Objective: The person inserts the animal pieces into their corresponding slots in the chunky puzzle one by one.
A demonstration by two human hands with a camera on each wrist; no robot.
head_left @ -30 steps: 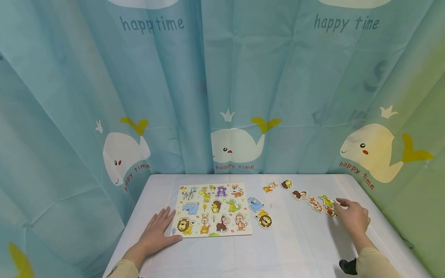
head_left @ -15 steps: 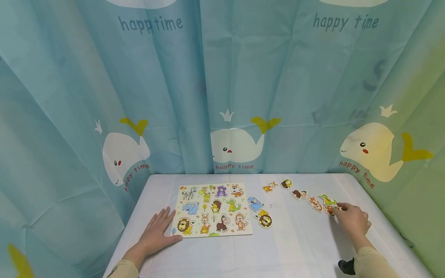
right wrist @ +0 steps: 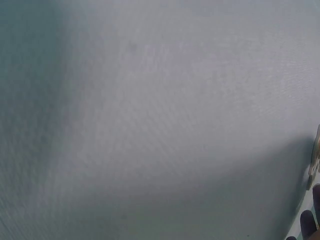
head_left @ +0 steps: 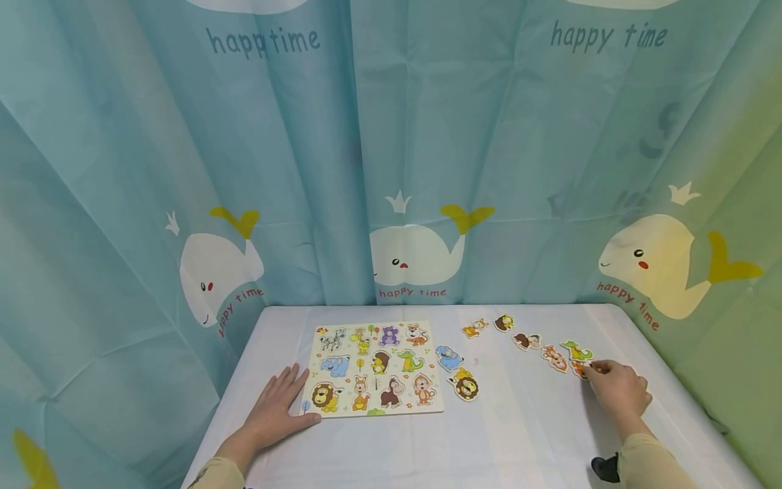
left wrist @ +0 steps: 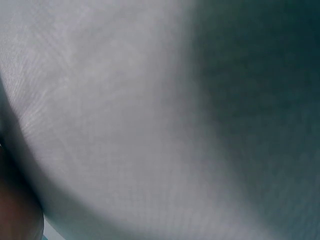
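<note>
My left hand [head_left: 275,411] lies spread beside the puzzle board [head_left: 374,414], its fingertips and thumb at the board's left edge and lower corner. The board shows printed animals in rows. On the right, my right hand [head_left: 620,390] pinches an orange animal puzzle piece [head_left: 579,369] between thumb and fingers, which partly hide it. A green crocodile piece [head_left: 576,350] lies just behind it, and another orange animal piece [head_left: 554,358] to its left. In the right wrist view, the fingers [right wrist: 308,222] and the edge of a piece [right wrist: 315,157] show at the right border.
A blue elephant piece [head_left: 449,358] and a lion piece [head_left: 466,386] lie right of the board. Farther back are a kangaroo piece [head_left: 474,329], a hedgehog piece [head_left: 504,322] and a brown ape piece [head_left: 527,341]. A whale-print curtain [head_left: 415,170] surrounds the white table [head_left: 489,448].
My right hand has shifted slightly toward me, from beside the crocodile piece onto the orange piece. The crocodile piece has moved a little to the right. My left hand has stayed put.
</note>
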